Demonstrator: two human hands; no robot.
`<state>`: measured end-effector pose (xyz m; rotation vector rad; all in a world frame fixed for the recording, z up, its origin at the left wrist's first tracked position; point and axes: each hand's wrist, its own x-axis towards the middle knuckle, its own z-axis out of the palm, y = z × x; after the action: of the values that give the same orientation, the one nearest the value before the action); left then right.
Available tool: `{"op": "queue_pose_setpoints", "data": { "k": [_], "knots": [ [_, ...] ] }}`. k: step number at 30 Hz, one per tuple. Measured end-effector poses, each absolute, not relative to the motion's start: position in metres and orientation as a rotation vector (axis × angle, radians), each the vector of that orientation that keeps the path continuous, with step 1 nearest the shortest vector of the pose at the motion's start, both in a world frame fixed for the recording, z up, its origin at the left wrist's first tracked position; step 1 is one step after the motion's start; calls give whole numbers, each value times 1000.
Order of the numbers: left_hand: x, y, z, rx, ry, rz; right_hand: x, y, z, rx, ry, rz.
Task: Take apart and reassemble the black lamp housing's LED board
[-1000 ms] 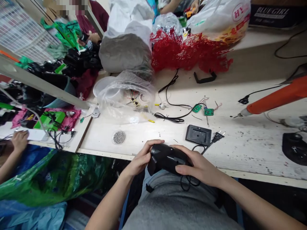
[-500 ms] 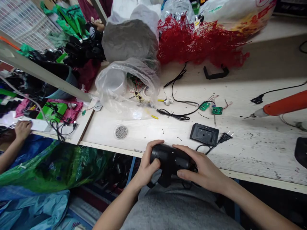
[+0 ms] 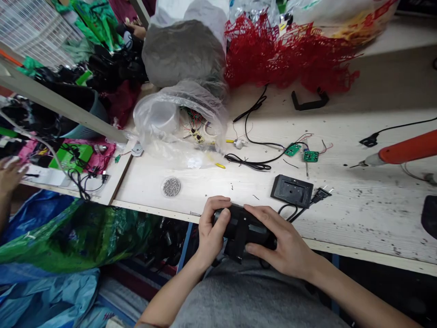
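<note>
Both hands hold a black plastic device housing (image 3: 251,229) at the table's front edge. It has a rounded body, a small screw on top and a flat black piece pointing down towards my lap. My left hand (image 3: 212,234) wraps round its left end, thumb on top. My right hand (image 3: 287,243) grips the right end, fingers along the far side and thumb on the near side. The underside is hidden. Just beyond my right hand lies a black rectangular tray-like part (image 3: 292,191), beside a two-pin power plug (image 3: 320,196).
A round dish of small screws (image 3: 170,187) stands left. Green circuit boards (image 3: 310,156) and a coiled black cable (image 3: 251,163) lie farther back. An orange screwdriver-like tool (image 3: 409,148) juts in from the right. Red netting (image 3: 290,59) covers the back. Another person's hand (image 3: 10,175) is at far left.
My left thumb has shifted up onto the housing's top, and the housing has turned slightly so the flat piece shows more. The other person's hand has moved left.
</note>
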<state>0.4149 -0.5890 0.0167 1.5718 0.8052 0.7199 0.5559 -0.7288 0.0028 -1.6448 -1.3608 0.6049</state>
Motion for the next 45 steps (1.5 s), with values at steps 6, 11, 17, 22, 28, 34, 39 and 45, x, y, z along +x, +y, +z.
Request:
{"op": "queue_pose_setpoints", "data": {
  "k": [6, 11, 17, 22, 28, 34, 39, 45],
  "knots": [
    [425, -588, 11, 1532, 864, 764, 561, -725, -5, -1619, -1343, 583],
    [424, -574, 7, 1755, 543, 727, 565, -723, -5, -1631, -1288, 625],
    [428, -578, 6, 1792, 596, 869, 562, -723, -7, -1616, -1306, 600],
    [431, -581, 8, 1781, 627, 873, 563, -724, -9, -1610, -1311, 579],
    [426, -573, 5, 1704, 550, 718, 564, -725, -10, -1632, -1295, 523],
    [431, -577, 3, 1606, 615, 801, 558, -725, -15, -1618, -1309, 464],
    [436, -577, 4, 1593, 627, 775, 558, -726, -17, -1614, -1293, 417],
    [437, -567, 8, 1714, 471, 668, 558, -727, -18, -1687, -1254, 381]
  ]
}}
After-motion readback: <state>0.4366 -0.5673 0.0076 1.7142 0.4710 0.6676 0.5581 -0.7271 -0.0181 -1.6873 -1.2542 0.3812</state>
